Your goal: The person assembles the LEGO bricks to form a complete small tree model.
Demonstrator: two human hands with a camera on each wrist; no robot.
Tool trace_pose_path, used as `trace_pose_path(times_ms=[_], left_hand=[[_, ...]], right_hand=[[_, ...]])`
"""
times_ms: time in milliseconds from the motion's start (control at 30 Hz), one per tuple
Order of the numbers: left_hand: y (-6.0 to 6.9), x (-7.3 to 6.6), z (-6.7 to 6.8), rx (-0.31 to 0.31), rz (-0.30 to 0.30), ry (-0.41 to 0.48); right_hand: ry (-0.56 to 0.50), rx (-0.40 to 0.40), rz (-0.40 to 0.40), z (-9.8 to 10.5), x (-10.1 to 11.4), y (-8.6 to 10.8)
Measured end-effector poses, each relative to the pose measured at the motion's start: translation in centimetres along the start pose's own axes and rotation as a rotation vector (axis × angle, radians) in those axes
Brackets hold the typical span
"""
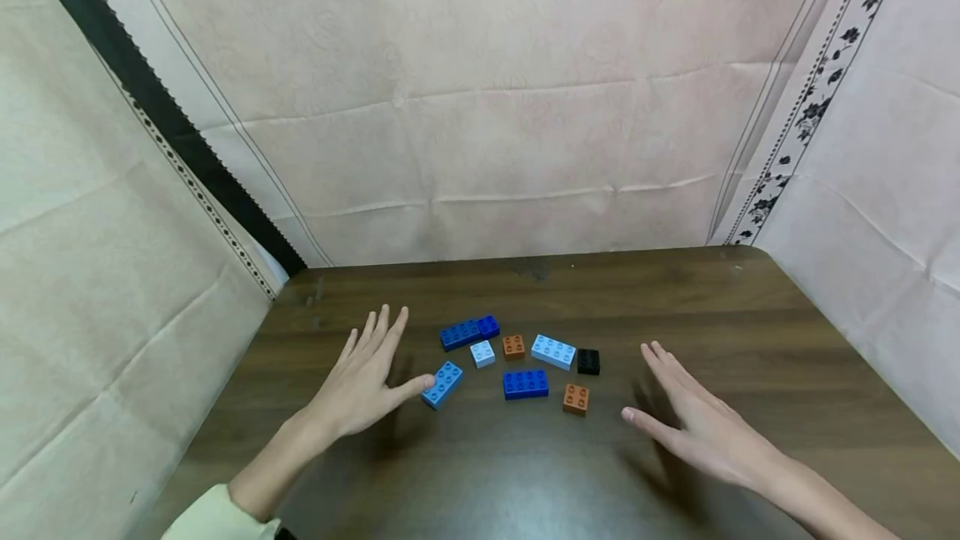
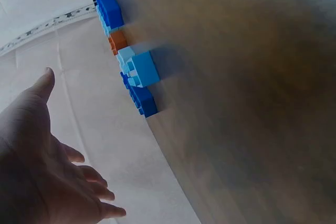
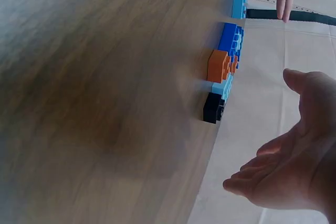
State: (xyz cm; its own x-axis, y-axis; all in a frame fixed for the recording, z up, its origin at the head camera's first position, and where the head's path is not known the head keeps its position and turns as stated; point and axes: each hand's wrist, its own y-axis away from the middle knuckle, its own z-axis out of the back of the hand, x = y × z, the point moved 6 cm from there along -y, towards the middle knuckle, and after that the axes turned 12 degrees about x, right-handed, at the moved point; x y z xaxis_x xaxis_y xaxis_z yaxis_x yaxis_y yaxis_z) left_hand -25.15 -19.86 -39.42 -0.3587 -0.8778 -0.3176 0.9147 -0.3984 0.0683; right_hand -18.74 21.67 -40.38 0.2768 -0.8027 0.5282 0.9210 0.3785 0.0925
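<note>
My left hand [image 1: 363,394] hovers over the table's left part, fingers spread and holding nothing. Its thumb tip overlaps the edge of a medium-blue toy brick [image 1: 444,383] in the head view; the left wrist view shows hand and brick apart. On the right, my other hand [image 1: 701,427] is held above the table, fingers extended, nearest to an orange-brown brick [image 1: 576,399] and a black brick [image 1: 588,362]. Between the hands lie a dark blue brick [image 1: 526,385], a light blue one [image 1: 553,352], a second orange-brown one [image 1: 513,347] and a small pale blue one [image 1: 482,354].
Behind them, a long dark blue brick [image 1: 460,335] touches a small dark blue brick [image 1: 488,326]. All rest on a brown wooden table [image 1: 450,490]. Pale cloth [image 1: 525,107] hangs behind the table's far edge and along both sides.
</note>
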Motion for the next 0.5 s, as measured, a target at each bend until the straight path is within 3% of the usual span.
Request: trace_pose_path(times_ms=[300, 500], left_hand=[[-4.0, -1.1, 0.5, 0.082, -0.071, 0.251], [-7.0, -2.0, 0.1, 0.134, -0.093, 0.499]], right_hand=[[-0.138, -0.035, 0.057, -0.4, 0.4, -2.2], [-0.365, -0.003, 0.095, -1.3, 0.0, -3.7]])
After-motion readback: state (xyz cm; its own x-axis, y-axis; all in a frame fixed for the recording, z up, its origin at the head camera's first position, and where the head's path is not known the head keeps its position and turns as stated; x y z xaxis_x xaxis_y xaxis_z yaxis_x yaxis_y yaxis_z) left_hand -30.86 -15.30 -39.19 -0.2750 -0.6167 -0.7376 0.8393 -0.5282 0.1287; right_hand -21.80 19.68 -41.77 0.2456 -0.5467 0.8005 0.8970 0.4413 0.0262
